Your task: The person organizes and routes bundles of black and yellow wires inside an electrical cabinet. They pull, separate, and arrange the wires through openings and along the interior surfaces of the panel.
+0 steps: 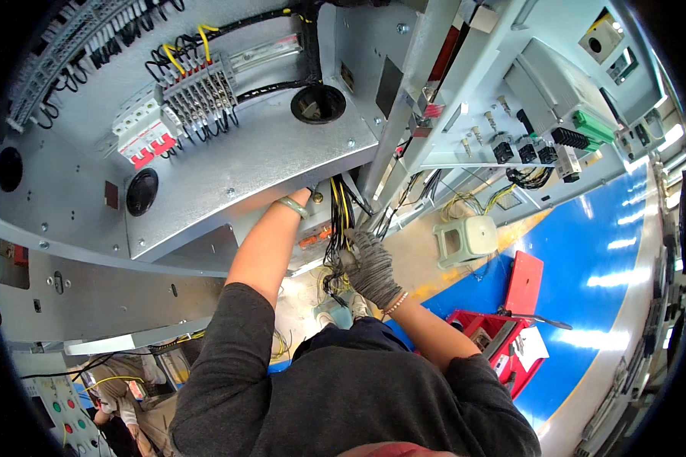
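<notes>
A: Where's the L hand (305, 196)?

B: Up at the front edge of the grey metal ledge (267, 171), nr its R end. Fingers are hidden under it, so can't tell if wide or narrow. Green bangle (293, 207) shows just below that edge.

A: And the R hand (371, 268)?

B: Grey glove, just below the ledge's R end, at the black cable bundle (332, 255). Fingers curl in against the cables; can't tell if it's a full grip.

A: Bundle's where, exactly?

B: Hangs below the ledge's R end, btwn the two hands, w/ yellow wires mixed in.

A: Room to move?

B: Tight for the L hand: ledge edge is right over it. Metal upright (400, 129) also stands close off the ledge's R end. More room farther R of the ledge, over broad blue floor (572, 236); pale green stool (472, 238) is on the near side, red toolbox (526, 377) farther below the ledge.
</notes>
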The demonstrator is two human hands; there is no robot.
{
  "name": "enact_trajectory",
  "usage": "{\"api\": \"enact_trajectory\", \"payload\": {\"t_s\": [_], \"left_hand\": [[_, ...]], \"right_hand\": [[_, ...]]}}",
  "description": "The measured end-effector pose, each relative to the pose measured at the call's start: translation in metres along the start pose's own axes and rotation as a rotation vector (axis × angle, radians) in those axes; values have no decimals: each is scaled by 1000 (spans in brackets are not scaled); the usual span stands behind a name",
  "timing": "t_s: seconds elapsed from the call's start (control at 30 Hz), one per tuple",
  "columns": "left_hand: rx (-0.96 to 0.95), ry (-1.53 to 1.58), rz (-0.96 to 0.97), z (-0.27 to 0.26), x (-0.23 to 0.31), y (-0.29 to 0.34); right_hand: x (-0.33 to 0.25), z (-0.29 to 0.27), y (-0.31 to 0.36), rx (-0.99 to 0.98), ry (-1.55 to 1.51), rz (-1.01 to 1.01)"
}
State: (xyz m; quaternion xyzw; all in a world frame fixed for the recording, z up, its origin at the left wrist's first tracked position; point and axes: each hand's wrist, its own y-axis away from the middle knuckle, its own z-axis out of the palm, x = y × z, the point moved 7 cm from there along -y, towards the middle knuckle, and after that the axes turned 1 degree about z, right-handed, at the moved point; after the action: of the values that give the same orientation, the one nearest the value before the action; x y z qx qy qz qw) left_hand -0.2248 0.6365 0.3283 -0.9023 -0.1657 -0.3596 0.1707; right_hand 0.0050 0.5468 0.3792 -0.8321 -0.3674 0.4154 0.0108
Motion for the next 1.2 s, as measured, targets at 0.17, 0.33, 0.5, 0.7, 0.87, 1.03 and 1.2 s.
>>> {"api": "enact_trajectory", "payload": {"t_s": [0.17,0.33,0.5,0.7,0.87,1.03,1.2], "left_hand": [[0,-6,-8,7,-2,-4],[-4,16,10,12,8,-13],[-12,34,20,12,4,-13],[-25,54,26,4,-9,-10],[-25,76,39,6,-9,-19],[-31,97,51,15,-2,-26],[-39,93,43,15,-6,-18]], "right_hand": [[-119,-91,-94,177,224,-389],[-147,-74,-207,165,802,-492],[-147,-61,-230,58,1122,-479],[-149,-64,-239,68,1232,-498],[-154,-60,-251,-97,1224,-339],[-165,-75,-249,-88,882,-141],[-124,-77,-282,195,364,143]]}}
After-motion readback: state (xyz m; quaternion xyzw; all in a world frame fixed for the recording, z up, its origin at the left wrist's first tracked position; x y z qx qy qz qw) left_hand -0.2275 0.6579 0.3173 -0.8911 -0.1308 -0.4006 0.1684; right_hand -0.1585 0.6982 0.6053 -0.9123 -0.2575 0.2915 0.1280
